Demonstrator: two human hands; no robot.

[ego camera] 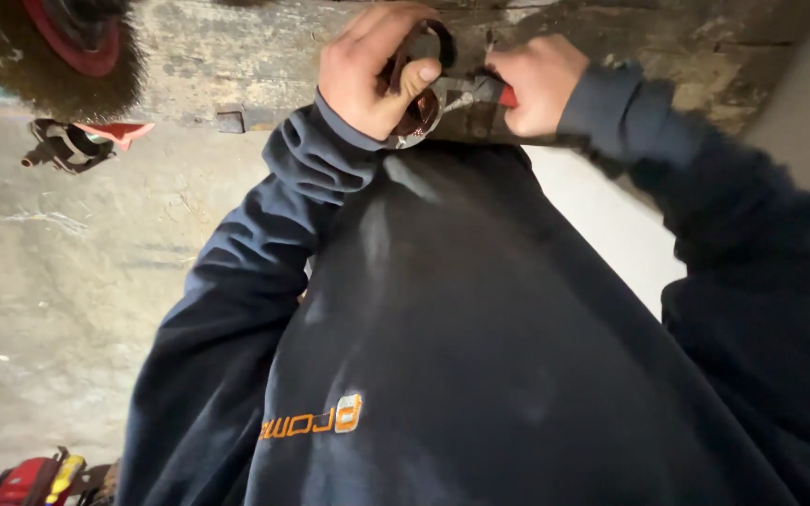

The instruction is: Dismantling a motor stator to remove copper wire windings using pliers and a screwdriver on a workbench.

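Observation:
My left hand (372, 75) is closed around a dark, round ring-shaped metal part (421, 112) with a shiny band, thumb pressed on its front. My right hand (536, 84) grips a metal hand tool with a red handle (506, 96); the tool's grey jaws (466, 92) reach left and touch the ring part. Both hands are close together against a rough, worn beam (236, 47) at the top of the view. My dark blue sweatshirt (480, 328) fills most of the lower frame and hides what lies under the hands.
A grey concrete floor (58, 281) spreads out on the left. A black and red power tool (67, 145) lies on it at upper left, below a red disc with bristles (77, 42). More red tools (11, 478) sit at the bottom left corner.

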